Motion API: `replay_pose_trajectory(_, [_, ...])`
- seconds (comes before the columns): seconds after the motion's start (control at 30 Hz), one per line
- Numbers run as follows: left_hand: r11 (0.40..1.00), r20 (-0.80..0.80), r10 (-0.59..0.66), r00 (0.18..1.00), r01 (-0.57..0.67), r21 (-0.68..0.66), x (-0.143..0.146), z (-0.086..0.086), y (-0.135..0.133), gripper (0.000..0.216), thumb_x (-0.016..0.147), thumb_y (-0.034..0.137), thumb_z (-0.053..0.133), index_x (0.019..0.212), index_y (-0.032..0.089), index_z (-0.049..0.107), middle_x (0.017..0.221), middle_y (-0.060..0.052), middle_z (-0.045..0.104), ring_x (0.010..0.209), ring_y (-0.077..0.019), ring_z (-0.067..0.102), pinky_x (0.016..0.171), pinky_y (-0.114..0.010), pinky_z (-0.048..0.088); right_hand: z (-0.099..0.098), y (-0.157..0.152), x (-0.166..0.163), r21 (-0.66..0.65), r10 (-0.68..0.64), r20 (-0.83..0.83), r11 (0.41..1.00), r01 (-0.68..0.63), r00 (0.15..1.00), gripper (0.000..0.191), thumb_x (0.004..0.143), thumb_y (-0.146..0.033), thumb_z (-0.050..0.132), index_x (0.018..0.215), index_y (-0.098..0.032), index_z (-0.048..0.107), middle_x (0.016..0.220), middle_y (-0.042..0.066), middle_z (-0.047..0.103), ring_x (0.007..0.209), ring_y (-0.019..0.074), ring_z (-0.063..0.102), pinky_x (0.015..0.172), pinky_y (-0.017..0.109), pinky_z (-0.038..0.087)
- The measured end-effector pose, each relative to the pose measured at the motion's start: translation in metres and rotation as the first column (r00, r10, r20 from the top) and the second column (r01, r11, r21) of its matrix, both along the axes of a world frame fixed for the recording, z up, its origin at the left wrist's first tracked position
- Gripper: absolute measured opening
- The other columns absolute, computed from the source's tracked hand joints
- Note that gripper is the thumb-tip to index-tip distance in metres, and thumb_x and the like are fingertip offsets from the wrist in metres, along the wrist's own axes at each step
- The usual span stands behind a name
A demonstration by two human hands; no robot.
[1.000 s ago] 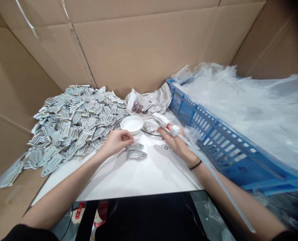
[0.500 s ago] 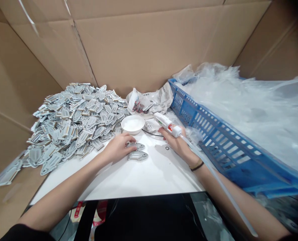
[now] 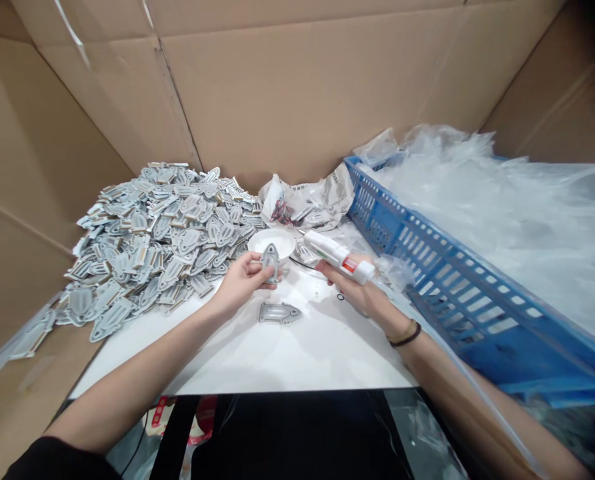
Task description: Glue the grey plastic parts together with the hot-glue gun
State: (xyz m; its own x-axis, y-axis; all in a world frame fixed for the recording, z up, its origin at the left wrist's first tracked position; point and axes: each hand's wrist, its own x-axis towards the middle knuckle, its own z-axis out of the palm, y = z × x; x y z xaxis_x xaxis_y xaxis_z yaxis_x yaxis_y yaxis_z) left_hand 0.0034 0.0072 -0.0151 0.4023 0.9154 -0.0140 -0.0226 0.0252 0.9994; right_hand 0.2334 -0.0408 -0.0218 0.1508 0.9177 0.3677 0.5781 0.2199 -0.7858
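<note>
My left hand (image 3: 242, 283) pinches a small grey boat-shaped piece (image 3: 269, 261) with slots, its pointed end up, in front of the white dish (image 3: 257, 243). A second such grey piece (image 3: 279, 313) lies flat on the white table below it, point to the right. My right hand (image 3: 355, 287) is closed around a white cylindrical tool (image 3: 335, 252) with a red label and a thin tip, which points left towards the dish. A clear tube (image 3: 477, 387) runs along my right forearm. The tool's exact kind is unclear.
A large heap of grey pieces (image 3: 152, 233) covers the table's left. At the back lies crumpled printed paper (image 3: 340, 190) with more pieces. A blue crate (image 3: 427, 260) of clear plastic bags (image 3: 502, 220) stands right. A small black ring (image 3: 340, 297) lies near my right hand. Cardboard walls (image 3: 302, 100) enclose the table.
My left hand has lifted one of the two grey pieces off the table and turned it upright near the dish. My right hand still holds the white tool, which has tilted slightly.
</note>
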Motion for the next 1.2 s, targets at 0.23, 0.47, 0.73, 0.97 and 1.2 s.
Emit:
replay_pose_trajectory(0.23, [0.985, 0.179, 0.083, 0.98, -0.054, -0.163, 0.007, -0.006, -0.007, 0.048, 0.068, 0.032, 0.084, 0.1, 0.013, 0.054, 0.095, -0.01, 0.074, 0.092, -0.0204, 0.071, 0.085, -0.034, 0.056, -0.003, -0.001, -0.003, 0.114, 0.314, 0.315, 0.924, -0.365, 0.895, 0.025, 0.085, -0.028, 0.057, 0.063, -0.02, 0.049, 0.06, -0.002, 0.051, 0.053, 0.0109, 0.046, 0.055, 0.027, 0.033])
replay_pose_trajectory(0.47, [0.991, 0.181, 0.042, 0.983, -0.018, -0.131, 0.007, -0.006, -0.008, 0.046, 0.069, 0.032, 0.082, 0.103, 0.012, 0.059, 0.095, -0.01, 0.074, 0.093, -0.0212, 0.071, 0.086, -0.035, 0.057, -0.004, -0.002, -0.003, 0.139, 0.363, 0.33, 0.894, -0.425, 0.871, 0.023, 0.084, -0.021, 0.057, 0.064, -0.019, 0.045, 0.06, -0.003, 0.047, 0.053, 0.0095, 0.043, 0.055, 0.025, 0.03])
replay_pose_trajectory(0.73, [0.987, 0.189, 0.041, 0.981, -0.011, -0.158, 0.009, -0.002, -0.013, 0.052, 0.065, 0.035, 0.085, 0.102, 0.013, 0.057, 0.09, -0.009, 0.074, 0.088, -0.022, 0.072, 0.085, -0.036, 0.057, -0.006, -0.001, -0.003, 0.134, 0.395, 0.342, 0.878, -0.46, 0.853, 0.021, 0.083, -0.021, 0.055, 0.065, -0.019, 0.045, 0.06, -0.003, 0.047, 0.053, 0.01, 0.043, 0.055, 0.025, 0.03])
replay_pose_trajectory(0.97, [0.982, 0.166, 0.036, 0.986, -0.004, -0.19, 0.01, 0.002, -0.017, 0.055, 0.061, 0.036, 0.087, 0.101, 0.012, 0.056, 0.089, -0.01, 0.074, 0.091, -0.0231, 0.072, 0.086, -0.036, 0.057, -0.009, 0.002, 0.0, 0.131, 0.383, 0.39, 0.877, -0.462, 0.837, 0.019, 0.079, -0.019, 0.053, 0.064, -0.02, 0.041, 0.06, -0.002, 0.045, 0.053, 0.0108, 0.041, 0.055, 0.026, 0.029])
replay_pose_trajectory(1.2, [0.977, 0.176, 0.032, 0.984, 0.006, -0.212, 0.011, 0.002, -0.018, 0.053, 0.062, 0.035, 0.088, 0.098, 0.012, 0.056, 0.089, -0.011, 0.074, 0.091, -0.0245, 0.072, 0.088, -0.039, 0.057, -0.007, 0.0, 0.0, 0.081, 0.376, 0.416, 0.892, -0.445, 0.828, 0.019, 0.079, -0.021, 0.051, 0.063, -0.021, 0.041, 0.06, -0.001, 0.047, 0.053, 0.0113, 0.043, 0.056, 0.026, 0.031])
